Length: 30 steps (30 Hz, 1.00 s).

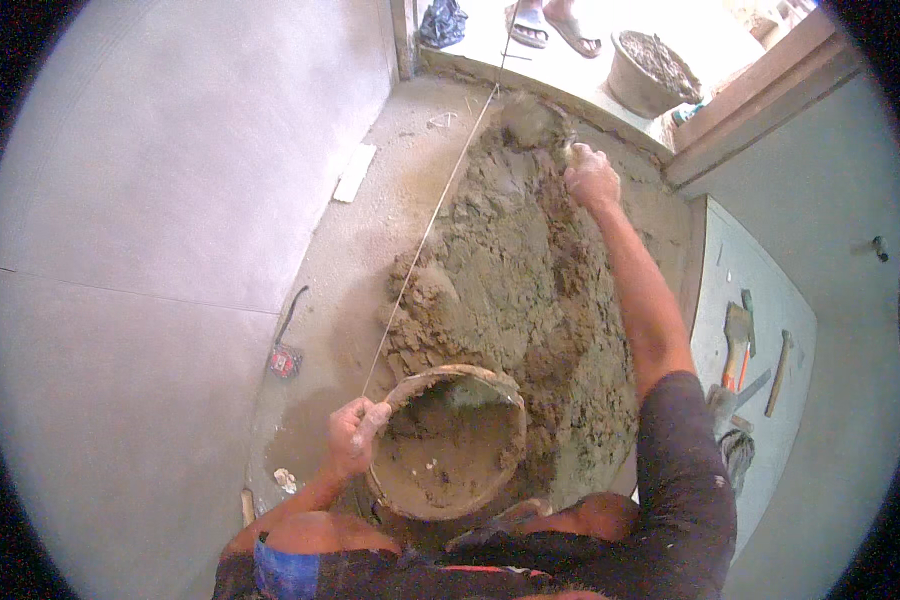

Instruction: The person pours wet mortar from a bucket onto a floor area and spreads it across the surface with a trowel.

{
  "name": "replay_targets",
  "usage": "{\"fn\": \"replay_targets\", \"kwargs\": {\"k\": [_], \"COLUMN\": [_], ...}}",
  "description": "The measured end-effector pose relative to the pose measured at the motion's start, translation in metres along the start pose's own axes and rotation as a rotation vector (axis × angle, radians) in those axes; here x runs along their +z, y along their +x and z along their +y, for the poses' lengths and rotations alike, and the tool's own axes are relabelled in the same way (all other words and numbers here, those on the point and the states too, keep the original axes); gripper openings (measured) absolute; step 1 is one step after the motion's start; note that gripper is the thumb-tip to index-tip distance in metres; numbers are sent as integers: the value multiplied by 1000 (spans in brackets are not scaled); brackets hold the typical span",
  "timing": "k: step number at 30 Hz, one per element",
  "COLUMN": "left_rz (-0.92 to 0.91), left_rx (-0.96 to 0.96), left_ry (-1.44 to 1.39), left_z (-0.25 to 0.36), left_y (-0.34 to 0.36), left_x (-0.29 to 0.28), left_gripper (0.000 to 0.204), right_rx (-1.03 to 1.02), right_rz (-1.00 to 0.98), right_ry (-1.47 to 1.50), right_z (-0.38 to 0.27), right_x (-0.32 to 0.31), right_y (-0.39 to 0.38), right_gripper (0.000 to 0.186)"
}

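My left hand (355, 437) is closed on the left rim of a round bucket (523, 430), whose inside is coated with mortar. The bucket stands between my knees at the near end of a mortar bed. Stretched far forward, my right hand (592, 178) is closed round the handle of a trowel (532, 122). Its blade is blurred and lies low over the far end of the wet mortar (510, 270). The mortar is rough and lumpy, grey in the middle and browner at its edges. A taut white string (432, 220) runs along the mortar's left side.
A tape measure (285, 361) and a white strip (355, 173) lie left of the mortar. On a slab at right are a brush (737, 335), a hammer (780, 370) and other tools. Beyond the doorway sill stand a full mortar bucket (652, 75) and another person's sandalled feet (555, 25).
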<state>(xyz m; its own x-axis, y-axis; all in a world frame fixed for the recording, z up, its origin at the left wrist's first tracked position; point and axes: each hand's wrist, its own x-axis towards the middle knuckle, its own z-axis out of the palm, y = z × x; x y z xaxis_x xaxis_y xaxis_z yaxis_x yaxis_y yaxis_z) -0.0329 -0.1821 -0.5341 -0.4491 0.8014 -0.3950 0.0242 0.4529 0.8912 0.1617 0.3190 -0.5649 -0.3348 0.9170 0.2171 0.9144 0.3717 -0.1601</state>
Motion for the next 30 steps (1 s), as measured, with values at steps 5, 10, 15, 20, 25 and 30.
{"fn": "replay_targets", "kwargs": {"k": [5, 10, 15, 20, 25, 30], "left_rz": [48, -4, 40, 58, 69, 33], "left_rx": [-13, -1, 54, 48, 259, 126], "left_ry": [-14, 56, -3, 8, 211, 164], "left_z": [-5, -1, 2, 5, 16, 10], "left_y": [-10, -2, -3, -9, -12, -6], "left_x": [-7, -6, 3, 1, 3, 17], "left_gripper": [37, 37, 37, 37, 38, 40], "right_rx": [132, 67, 128, 216, 196, 200], "right_rz": [-14, -114, -274, -400, -443, -388], "right_ry": [148, 210, 165, 108, 40, 22], "right_z": [-45, -8, -14, 1, 32, 124], "right_x": [23, 55, 69, 32, 5, 50], "right_y": [9, 40, 30, 15, 7, 2], "right_gripper": [42, 40, 44, 46, 43, 38]}}
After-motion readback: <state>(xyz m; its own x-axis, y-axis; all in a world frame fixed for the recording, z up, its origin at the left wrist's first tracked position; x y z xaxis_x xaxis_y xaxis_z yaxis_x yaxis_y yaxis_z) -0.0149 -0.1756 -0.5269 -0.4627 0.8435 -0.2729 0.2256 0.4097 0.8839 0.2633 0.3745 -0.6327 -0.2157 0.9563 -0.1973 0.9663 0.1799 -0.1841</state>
